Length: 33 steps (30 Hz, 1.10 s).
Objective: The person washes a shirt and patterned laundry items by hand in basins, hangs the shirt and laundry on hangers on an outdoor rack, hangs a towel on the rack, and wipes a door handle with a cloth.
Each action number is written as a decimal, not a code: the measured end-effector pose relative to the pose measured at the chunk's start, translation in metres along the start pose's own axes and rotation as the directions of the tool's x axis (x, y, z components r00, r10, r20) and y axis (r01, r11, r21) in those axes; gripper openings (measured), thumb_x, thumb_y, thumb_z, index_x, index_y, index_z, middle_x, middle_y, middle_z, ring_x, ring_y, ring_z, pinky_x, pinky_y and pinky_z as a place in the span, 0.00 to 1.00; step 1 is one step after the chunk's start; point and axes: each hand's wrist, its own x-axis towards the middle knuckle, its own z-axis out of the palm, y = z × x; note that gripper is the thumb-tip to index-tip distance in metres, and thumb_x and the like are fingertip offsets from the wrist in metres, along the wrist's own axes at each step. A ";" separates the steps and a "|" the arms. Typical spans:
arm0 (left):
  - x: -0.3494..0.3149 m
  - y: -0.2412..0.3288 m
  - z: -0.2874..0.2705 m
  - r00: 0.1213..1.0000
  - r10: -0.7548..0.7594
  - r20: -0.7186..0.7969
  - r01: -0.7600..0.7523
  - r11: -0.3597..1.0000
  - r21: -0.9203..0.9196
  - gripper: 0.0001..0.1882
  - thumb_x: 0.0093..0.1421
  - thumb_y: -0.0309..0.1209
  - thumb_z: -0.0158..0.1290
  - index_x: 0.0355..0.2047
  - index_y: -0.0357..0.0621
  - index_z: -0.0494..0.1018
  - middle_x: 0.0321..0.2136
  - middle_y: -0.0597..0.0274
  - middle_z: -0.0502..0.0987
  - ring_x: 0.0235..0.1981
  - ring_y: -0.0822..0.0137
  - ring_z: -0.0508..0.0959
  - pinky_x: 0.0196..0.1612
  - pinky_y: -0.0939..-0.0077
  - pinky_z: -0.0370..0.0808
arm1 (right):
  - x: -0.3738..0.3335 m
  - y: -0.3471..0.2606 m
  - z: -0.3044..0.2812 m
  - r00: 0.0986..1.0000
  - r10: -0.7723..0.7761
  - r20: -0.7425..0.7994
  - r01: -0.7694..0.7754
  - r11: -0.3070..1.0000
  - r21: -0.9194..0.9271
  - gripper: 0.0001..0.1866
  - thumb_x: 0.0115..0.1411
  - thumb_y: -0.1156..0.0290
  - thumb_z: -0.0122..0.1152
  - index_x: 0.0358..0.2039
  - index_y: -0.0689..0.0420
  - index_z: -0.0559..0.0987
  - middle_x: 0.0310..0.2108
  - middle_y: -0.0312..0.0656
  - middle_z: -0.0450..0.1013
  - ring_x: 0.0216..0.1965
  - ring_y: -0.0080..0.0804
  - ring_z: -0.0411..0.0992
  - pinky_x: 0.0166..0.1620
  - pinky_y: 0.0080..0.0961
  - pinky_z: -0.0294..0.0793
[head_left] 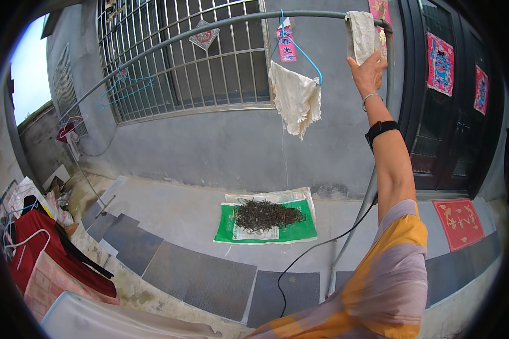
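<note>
My right hand (369, 72) is raised at the upper right, its fingers closed on the lower part of an off-white cloth (362, 37). This cloth is draped over the grey metal rail (209, 26) near the rail's right bend. Part of my grip is hidden behind the cloth and my own hand. To the left, a frayed cream cloth (295, 99) hangs from a blue clothes hanger (306, 50) hooked on the same rail. A bracelet and a black wristband are on my right arm. My left hand is out of view.
Dark dried strips (266, 216) lie on a green and white sack (226, 226) on the ground. A black cable (308, 245) runs past the rail's post. Clothes on hangers (34, 248) crowd the lower left. A red mat (458, 223) lies before the dark door (444, 133).
</note>
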 end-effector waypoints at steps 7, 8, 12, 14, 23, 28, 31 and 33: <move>-0.016 0.002 0.011 1.000 0.001 -0.002 -0.001 1.000 -0.006 0.10 0.50 0.27 0.44 0.31 0.41 0.72 0.27 0.51 0.73 0.32 0.57 0.72 0.33 0.68 0.69 | 0.019 0.083 0.042 0.975 0.092 0.204 -0.144 0.956 0.255 0.24 0.45 0.66 0.57 0.43 0.59 0.65 0.31 0.53 0.71 0.32 0.46 0.71 0.35 0.37 0.70; -0.019 -0.001 0.014 1.000 -0.002 0.000 0.002 1.000 -0.008 0.10 0.51 0.27 0.43 0.31 0.41 0.72 0.27 0.51 0.73 0.32 0.57 0.72 0.33 0.68 0.69 | 0.024 0.093 0.051 0.998 -0.022 0.062 0.009 0.980 0.199 0.18 0.45 0.69 0.53 0.39 0.59 0.69 0.26 0.51 0.72 0.31 0.46 0.71 0.34 0.37 0.70; -0.062 -0.033 0.030 0.998 -0.063 -0.017 0.062 0.998 -0.028 0.10 0.51 0.27 0.42 0.32 0.41 0.72 0.27 0.50 0.73 0.32 0.57 0.72 0.33 0.68 0.68 | -0.037 0.086 0.037 0.986 -0.112 0.124 0.099 0.989 0.108 0.12 0.44 0.72 0.49 0.31 0.57 0.73 0.28 0.52 0.72 0.32 0.50 0.70 0.34 0.39 0.68; -0.091 -0.064 0.046 0.996 -0.088 -0.027 0.087 0.996 -0.032 0.10 0.51 0.27 0.42 0.32 0.41 0.72 0.27 0.50 0.73 0.32 0.57 0.71 0.33 0.67 0.68 | -0.079 0.104 0.026 0.958 -0.173 0.227 0.178 0.984 -0.005 0.12 0.43 0.72 0.49 0.32 0.56 0.72 0.28 0.53 0.72 0.32 0.51 0.70 0.33 0.40 0.68; -0.195 -0.060 0.064 0.968 -0.145 -0.205 0.126 0.987 -0.099 0.15 0.47 0.36 0.55 0.34 0.42 0.69 0.28 0.51 0.72 0.34 0.51 0.72 0.36 0.61 0.69 | -0.471 0.327 -0.165 -0.638 0.414 0.650 0.369 0.905 -0.214 0.10 0.41 0.77 0.50 0.09 0.52 0.61 0.07 0.36 0.56 0.07 0.24 0.56 0.09 0.25 0.49; -0.265 -0.036 0.063 0.969 -0.220 -0.111 0.199 0.965 -0.171 0.16 0.48 0.34 0.54 0.37 0.43 0.69 0.33 0.54 0.72 0.37 0.54 0.71 0.39 0.65 0.69 | -0.615 0.339 -0.291 -0.873 0.338 0.351 0.375 0.926 0.040 0.10 0.43 0.77 0.51 0.11 0.54 0.63 0.09 0.39 0.60 0.08 0.26 0.57 0.10 0.26 0.51; -0.295 0.039 0.092 0.940 -0.234 -0.250 0.151 0.939 -0.310 0.15 0.48 0.33 0.55 0.37 0.43 0.70 0.34 0.55 0.72 0.37 0.55 0.72 0.39 0.66 0.69 | -0.631 0.343 -0.284 -0.933 0.191 0.306 0.270 0.932 0.240 0.09 0.43 0.77 0.51 0.11 0.55 0.64 0.09 0.40 0.60 0.08 0.27 0.58 0.11 0.26 0.52; -0.307 0.124 0.116 0.947 -0.232 -0.224 0.117 0.895 -0.431 0.12 0.52 0.32 0.52 0.36 0.42 0.70 0.34 0.57 0.73 0.35 0.59 0.73 0.38 0.69 0.69 | -0.617 0.349 -0.252 -0.946 0.117 0.302 0.223 0.911 0.347 0.08 0.43 0.76 0.51 0.11 0.55 0.64 0.10 0.40 0.61 0.08 0.27 0.58 0.11 0.26 0.53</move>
